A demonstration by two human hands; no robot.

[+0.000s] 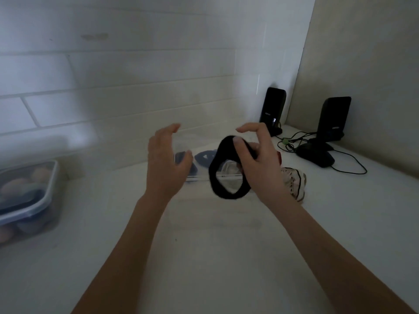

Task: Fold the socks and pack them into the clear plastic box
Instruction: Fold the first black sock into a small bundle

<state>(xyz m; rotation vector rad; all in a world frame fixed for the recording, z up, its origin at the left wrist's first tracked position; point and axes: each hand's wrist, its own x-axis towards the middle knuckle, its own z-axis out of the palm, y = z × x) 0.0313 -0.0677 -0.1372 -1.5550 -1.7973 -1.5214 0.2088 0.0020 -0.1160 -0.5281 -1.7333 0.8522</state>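
Head view: the right hand [256,159] grips a black sock [223,177], thumb hooked through its cuff so the fabric hangs as an open loop, index finger raised free. The left hand [166,162] is open and empty, fingers loosely curved, just left of the sock and not touching it. Both are raised over the white counter [204,257], in front of the clear box [199,176] (edges faint; dark blue items [205,157] seen through it). A light striped sock [294,182] lies crumpled beside the right wrist. Two black speakers [272,109] and a mouse [316,155] with cables occupy the far right corner; a lidded container [29,196] sits at far left, blurred.
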